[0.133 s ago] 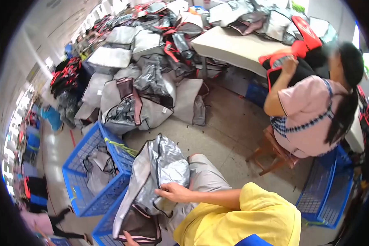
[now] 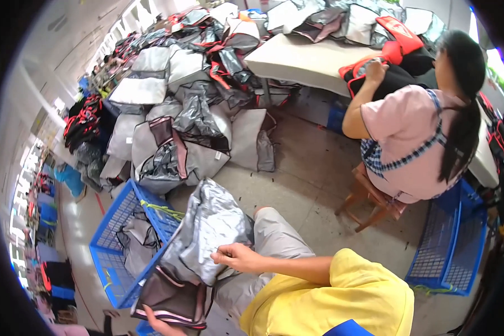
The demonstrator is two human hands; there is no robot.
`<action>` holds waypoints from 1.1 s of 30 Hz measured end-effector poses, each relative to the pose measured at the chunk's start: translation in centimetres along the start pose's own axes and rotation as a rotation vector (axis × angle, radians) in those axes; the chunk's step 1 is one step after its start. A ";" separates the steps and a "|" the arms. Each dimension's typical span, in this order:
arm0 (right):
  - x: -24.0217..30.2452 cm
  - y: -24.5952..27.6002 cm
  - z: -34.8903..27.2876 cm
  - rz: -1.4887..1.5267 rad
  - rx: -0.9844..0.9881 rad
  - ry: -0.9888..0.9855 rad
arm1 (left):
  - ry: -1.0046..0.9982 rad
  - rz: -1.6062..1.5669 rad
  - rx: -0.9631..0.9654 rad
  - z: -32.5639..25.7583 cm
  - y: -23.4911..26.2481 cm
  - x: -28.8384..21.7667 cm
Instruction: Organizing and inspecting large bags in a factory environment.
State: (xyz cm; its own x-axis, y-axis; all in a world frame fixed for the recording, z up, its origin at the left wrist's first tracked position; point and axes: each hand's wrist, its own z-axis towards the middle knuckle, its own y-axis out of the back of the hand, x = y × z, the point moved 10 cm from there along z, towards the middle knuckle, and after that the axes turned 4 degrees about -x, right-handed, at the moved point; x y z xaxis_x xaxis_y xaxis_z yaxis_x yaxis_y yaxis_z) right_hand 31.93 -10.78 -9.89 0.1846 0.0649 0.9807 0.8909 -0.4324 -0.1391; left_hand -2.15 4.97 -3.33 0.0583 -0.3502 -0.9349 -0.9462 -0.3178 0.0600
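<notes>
The lower edge is cutting off the left hand [image 2: 161, 326] and a blue crate [image 2: 144, 329], which the silver-lined bag [image 2: 207, 229] is partly hiding; clutter [image 2: 47, 211] along the far left is blurring beyond telling

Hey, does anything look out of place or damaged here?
Grey bags beyond the left crate lie in a jumbled heap, and dark scraps dot the floor, which looks untidy. The silver bag at the right hand shows no clear damage.

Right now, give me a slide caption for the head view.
Left hand and right hand at a silvery bag beside a blue crate.
</notes>
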 end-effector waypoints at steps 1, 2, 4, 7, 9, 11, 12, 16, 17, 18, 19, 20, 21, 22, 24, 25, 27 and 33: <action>1.4 0.6 1.0 -0.012 0.004 0.040 | -0.121 -0.097 0.086 1.0 -2.2 -3.5; 1.2 2.7 2.9 -0.093 -0.047 0.122 | -0.307 -0.186 0.144 0.7 -5.5 -7.2; -0.4 5.6 0.6 -0.149 -0.162 0.120 | -0.343 -0.200 0.111 -4.4 -8.4 -9.8; -5.8 10.2 -0.5 -0.112 -0.265 -0.107 | -0.353 -0.151 0.205 -12.6 -14.6 -10.4; -7.9 12.2 -1.2 -0.116 -0.340 -0.069 | -0.346 -0.134 0.244 -17.4 -18.4 -10.9; -9.7 12.9 -2.0 -0.118 -0.397 -0.034 | -0.355 -0.092 0.281 -21.7 -21.3 -12.1; -11.3 12.9 -2.1 -0.158 -0.376 -0.100 | -0.363 -0.070 0.295 -23.6 -22.8 -12.8; -12.0 13.1 -1.9 -0.232 -0.302 -0.260 | -0.403 0.028 0.332 -30.4 -29.5 -16.1; -11.7 13.1 -1.9 -0.242 -0.286 -0.307 | -0.415 0.054 0.341 -32.1 -31.1 -17.1; -12.4 13.4 -1.4 -0.221 -0.276 -0.317 | -0.429 0.081 0.350 -33.8 -32.6 -18.1; -13.0 13.9 -0.9 -0.214 -0.276 -0.317 | -0.445 0.110 0.366 -35.5 -34.2 -18.9; -14.3 15.3 -1.1 -0.186 -0.314 -0.360 | -0.451 0.153 0.413 -37.0 -36.2 -18.8; -15.5 16.6 -1.7 -0.157 -0.356 -0.403 | -0.458 0.196 0.464 -38.6 -38.2 -18.6; -14.4 15.3 -0.6 -0.161 -0.308 -0.372 | -0.498 0.203 0.431 -38.2 -37.0 -20.6; -13.5 16.7 -0.8 -0.141 -0.345 -0.348 | -0.539 0.243 0.466 -34.3 -36.2 -22.9; -13.5 17.4 -1.0 -0.137 -0.357 -0.336 | -0.561 0.261 0.494 -30.9 -35.3 -24.4; -14.8 20.2 -3.6 -0.153 -0.453 -0.373 | -0.597 0.304 0.596 -21.8 -35.1 -26.8; -14.3 22.3 -3.9 -0.097 -0.532 -0.226 | -0.807 0.156 0.664 8.4 -33.8 -41.0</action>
State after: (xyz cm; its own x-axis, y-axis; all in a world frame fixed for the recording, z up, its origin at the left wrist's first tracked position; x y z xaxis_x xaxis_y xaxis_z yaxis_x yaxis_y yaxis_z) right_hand 47.56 -24.83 -26.53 0.2489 0.2917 0.9235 0.5883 -0.8030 0.0951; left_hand 24.79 37.42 30.04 -0.0768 0.4213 -0.9037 -0.9236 0.3114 0.2236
